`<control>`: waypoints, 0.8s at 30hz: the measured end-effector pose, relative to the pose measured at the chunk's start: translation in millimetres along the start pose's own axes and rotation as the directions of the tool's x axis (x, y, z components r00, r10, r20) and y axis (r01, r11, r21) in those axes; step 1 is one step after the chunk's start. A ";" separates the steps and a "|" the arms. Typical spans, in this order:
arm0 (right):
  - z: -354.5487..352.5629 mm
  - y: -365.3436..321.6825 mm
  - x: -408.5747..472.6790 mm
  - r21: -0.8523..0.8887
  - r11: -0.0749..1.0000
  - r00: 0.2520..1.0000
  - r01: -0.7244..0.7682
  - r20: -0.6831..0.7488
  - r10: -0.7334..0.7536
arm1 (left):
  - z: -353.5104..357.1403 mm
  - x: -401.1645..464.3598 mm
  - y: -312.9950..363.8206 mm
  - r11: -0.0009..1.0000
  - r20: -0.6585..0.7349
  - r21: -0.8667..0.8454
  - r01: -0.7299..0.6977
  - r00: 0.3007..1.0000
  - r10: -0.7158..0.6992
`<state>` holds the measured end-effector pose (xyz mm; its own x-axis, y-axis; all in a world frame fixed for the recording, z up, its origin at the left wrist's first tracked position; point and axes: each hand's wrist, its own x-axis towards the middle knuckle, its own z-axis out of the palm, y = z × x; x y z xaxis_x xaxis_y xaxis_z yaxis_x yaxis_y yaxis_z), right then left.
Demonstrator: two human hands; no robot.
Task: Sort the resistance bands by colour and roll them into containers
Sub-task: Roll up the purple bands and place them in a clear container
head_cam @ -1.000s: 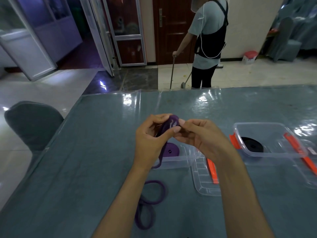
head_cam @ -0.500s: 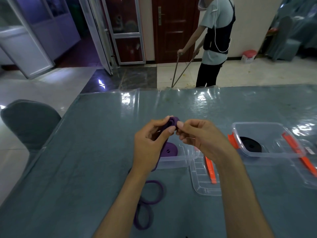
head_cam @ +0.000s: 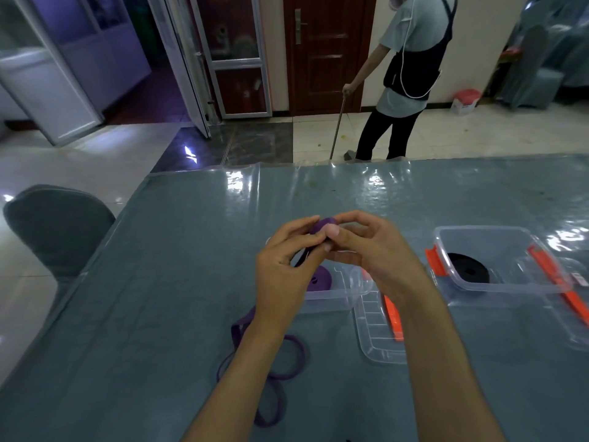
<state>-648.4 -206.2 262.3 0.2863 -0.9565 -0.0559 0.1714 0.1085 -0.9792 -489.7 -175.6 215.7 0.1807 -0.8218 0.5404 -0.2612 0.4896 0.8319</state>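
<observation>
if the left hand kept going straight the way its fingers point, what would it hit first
The left hand points right, at the right hand, so it would likely meet those fingers first; both already pinch the purple band.

likely banquet hall, covered chairs (head_cam: 57, 231), plastic-covered table (head_cam: 159, 282)

Both hands rolled purple band (head_cam: 323, 225) tighter.
</observation>
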 end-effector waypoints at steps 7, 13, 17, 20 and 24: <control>-3.8 8.7 2.2 -0.020 1.000 0.999 -0.021 -0.048 0.020 | -6.7 8.6 1.3 0.980 0.154 -0.090 0.179 0.974 -0.164; -4.6 7.7 3.9 -0.118 0.988 0.994 0.102 -0.031 -0.106 | -14.6 13.3 9.8 0.983 0.162 -0.066 0.174 0.974 -0.161; -1.8 5.8 1.9 -0.044 0.966 0.966 0.256 -0.005 -0.257 | -15.2 14.4 21.9 0.970 0.134 -0.131 0.203 0.974 -0.185; 1.2 2.4 -1.2 0.017 0.957 0.955 0.290 -0.065 -0.289 | -17.8 16.6 28.8 0.944 0.129 -0.193 0.268 0.961 -0.246; 1.6 0.8 -5.0 0.082 0.956 0.959 0.281 -0.060 -0.276 | -25.9 25.8 33.0 0.920 0.180 -0.229 0.317 0.943 -0.280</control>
<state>-648.2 -200.9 262.1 0.1703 -0.9638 0.2051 0.3217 -0.1423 -0.9361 -469.1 -173.1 260.3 0.0733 -0.9645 0.2536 0.0336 0.2565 0.9660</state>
